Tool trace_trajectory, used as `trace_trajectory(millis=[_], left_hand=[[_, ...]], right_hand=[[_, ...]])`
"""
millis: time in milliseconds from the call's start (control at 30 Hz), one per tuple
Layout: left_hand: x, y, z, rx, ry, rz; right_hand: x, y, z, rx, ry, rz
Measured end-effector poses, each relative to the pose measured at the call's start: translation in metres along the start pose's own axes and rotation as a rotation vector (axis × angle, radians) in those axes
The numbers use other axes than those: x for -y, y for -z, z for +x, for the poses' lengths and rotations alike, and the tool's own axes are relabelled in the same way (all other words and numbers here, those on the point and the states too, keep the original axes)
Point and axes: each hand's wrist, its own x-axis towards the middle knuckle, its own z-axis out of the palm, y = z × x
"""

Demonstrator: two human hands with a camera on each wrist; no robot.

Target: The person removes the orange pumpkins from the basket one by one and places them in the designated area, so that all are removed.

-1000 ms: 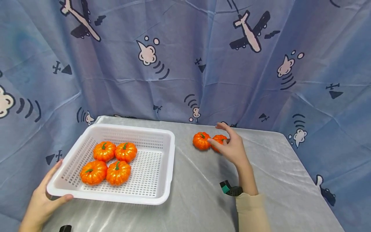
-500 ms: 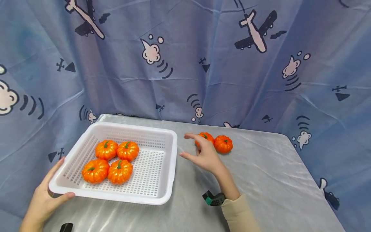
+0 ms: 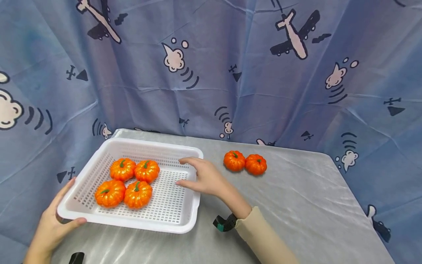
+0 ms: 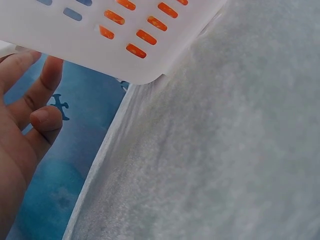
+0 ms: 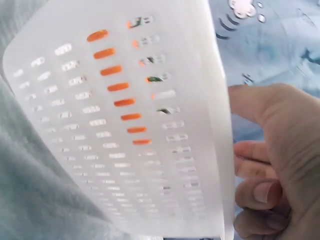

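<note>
A white plastic basket (image 3: pixel 188 209) with slotted walls sits on the left part of the table. Several small orange pumpkins (image 3: pixel 138 194) with green stems are grouped in its left half. My left hand (image 3: pixel 49 223) grips the basket's near left corner, thumb at the front rim and fingers along the left side. My right hand (image 3: pixel 206 178) reaches over the right rim into the basket's right part; thumb and fingers are spread apart with nothing between them. In the right wrist view, orange shows through the slots of the basket wall (image 5: pixel 150 170), with the right hand (image 5: pixel 280 165) beyond the rim.
Two more pumpkins, one on the left (image 3: pixel 234 161) and one on the right (image 3: pixel 256 164), lie side by side toward the back of the table (image 3: pixel 313 205), right of the basket. A blue curtain (image 3: pixel 211 73) with airplane prints hangs behind the table.
My right hand has moved left from beside the two pumpkins on the table to over the basket's right rim, carrying nothing. The left hand keeps its place on the basket; the view shifts slightly.
</note>
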Motion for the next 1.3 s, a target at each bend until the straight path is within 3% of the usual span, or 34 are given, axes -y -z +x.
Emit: trace_trajectory(millis=[133,300,600,700,867,933,1067,1200,1300], left_hand=[[0.000,-0.001,0.002,0.000,-0.005,-0.022],[0.000,-0.002,0.003,0.002,-0.008,-0.062],[-0.001,-0.001,0.003,0.000,-0.002,-0.104],[-0.002,0.000,0.001,-0.005,0.027,-0.051],[-0.006,0.002,-0.006,-0.015,0.087,0.178],[-0.007,0.003,-0.007,-0.011,0.100,0.228],[-0.007,0.002,-0.005,-0.007,0.096,0.216],[-0.007,0.001,-0.003,-0.005,0.087,0.137],[-0.006,0.001,-0.002,-0.004,0.092,0.100]], right_hand=[[0.003,-0.001,0.017,0.042,-0.005,-0.010],[0.005,-0.001,0.039,0.107,-0.042,0.082],[0.019,-0.015,0.077,0.185,-0.171,0.124],[0.023,-0.024,0.088,0.185,-0.207,0.118],[0.033,-0.040,0.101,0.195,-0.241,0.146],[0.036,-0.046,0.105,0.191,-0.259,0.163],[0.041,-0.055,0.110,0.146,-0.326,0.259],[0.041,-0.062,0.114,0.079,-0.393,0.403],[0.039,-0.065,0.115,0.068,-0.400,0.417]])
